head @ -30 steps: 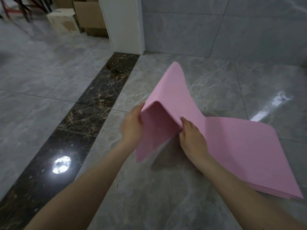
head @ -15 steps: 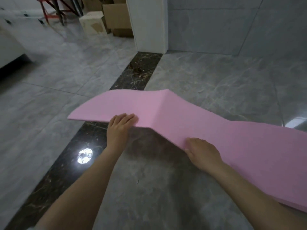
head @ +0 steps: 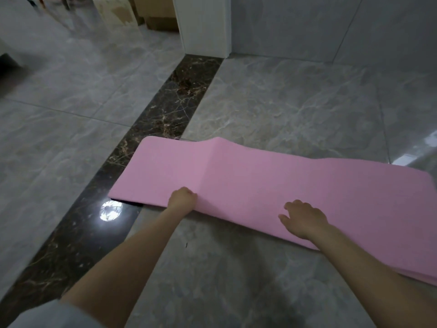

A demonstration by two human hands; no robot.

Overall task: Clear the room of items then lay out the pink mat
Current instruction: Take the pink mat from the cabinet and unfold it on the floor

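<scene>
The pink mat (head: 272,185) lies stretched across the grey floor from the dark marble strip to the right edge of view. A low ridge remains at a crease left of its middle. At the far right, folded layers show stacked along its near edge. My left hand (head: 182,200) grips the near edge of the mat just below the crease, fingers curled. My right hand (head: 303,220) rests on top of the mat further right, fingers spread and relaxed.
A dark marble strip (head: 165,119) runs diagonally under the mat's left end, with a lamp reflection (head: 110,210) on it. A white door frame post (head: 205,24) stands at the back. Cardboard boxes (head: 158,13) sit behind it to the left. Tiled wall (head: 331,27) closes the back right.
The raised left panel of the mat has swung down leftward and now lies almost flat on the floor. My left hand moved to its near edge; my right hand now rests on top.
</scene>
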